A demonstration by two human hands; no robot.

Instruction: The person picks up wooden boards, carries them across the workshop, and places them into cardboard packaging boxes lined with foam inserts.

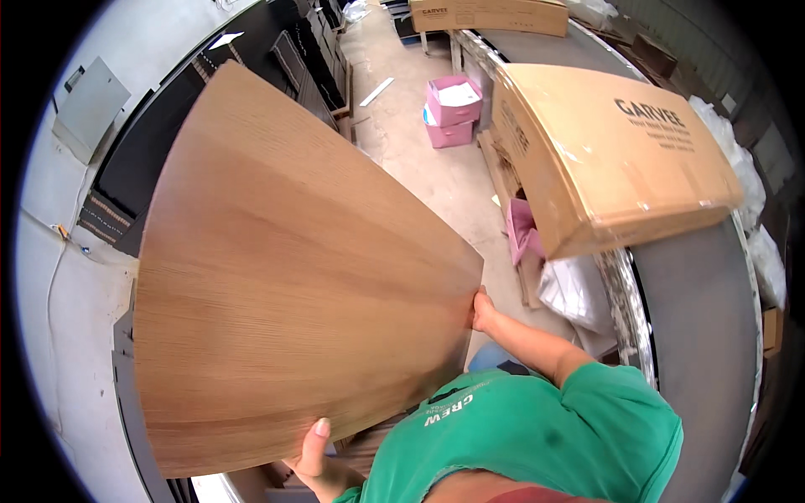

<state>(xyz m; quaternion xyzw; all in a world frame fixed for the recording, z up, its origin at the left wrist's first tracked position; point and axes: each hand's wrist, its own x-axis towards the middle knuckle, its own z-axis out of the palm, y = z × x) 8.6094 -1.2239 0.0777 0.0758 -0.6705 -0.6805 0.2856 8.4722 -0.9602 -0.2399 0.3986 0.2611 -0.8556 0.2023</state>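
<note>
A large wood-grain panel (285, 277) fills the left and middle of the head view, held up off the floor and tilted. My left hand (312, 457) grips its near bottom edge, thumb on the top face. My right hand (482, 308) grips the panel's right corner edge, arm reaching out from my green shirt. The panel hides what lies beneath it.
A long flat cardboard box (612, 151) lies on a grey conveyor belt (696, 310) at the right. Pink boxes (453, 109) sit on the concrete floor ahead. Dark panels (142, 159) lean along the left wall. Another cardboard box (495, 15) is far back.
</note>
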